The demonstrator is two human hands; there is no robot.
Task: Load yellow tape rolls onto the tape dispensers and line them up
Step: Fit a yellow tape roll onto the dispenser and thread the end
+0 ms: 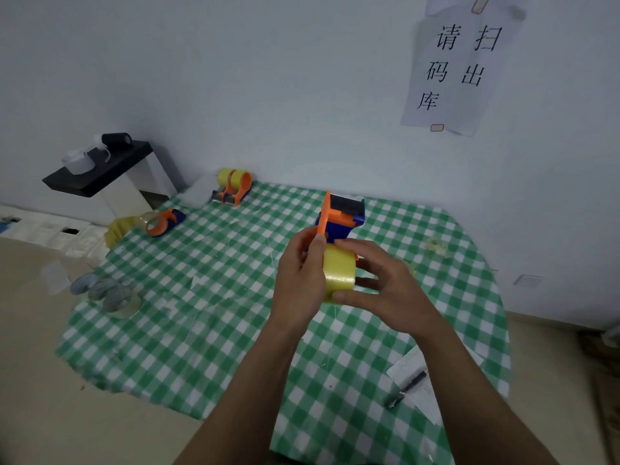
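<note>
Head view: both hands are raised above the table, close together, with the yellow tape roll sandwiched between them. The left hand grips the orange side plate of the blue-and-orange dispenser, thumb pressed on the plate. The dispenser's body reaches up and away from the knuckles toward the wall. The right hand grasps the roll, thumb over its top and fingers curled under its lower edge. The roll lies directly left of the right palm and touches the orange plate. Its axis runs sideways from one hand to the other, so the next move is probably a sideways push onto the hub, which is hidden. The right hand is the nearer one for that push.

Far beyond the left hand stand a loaded dispenser with a yellow roll, and a second dispenser with a paler roll. Farther left, a black shelf carries a white tub; I cannot tell what it holds.
</note>
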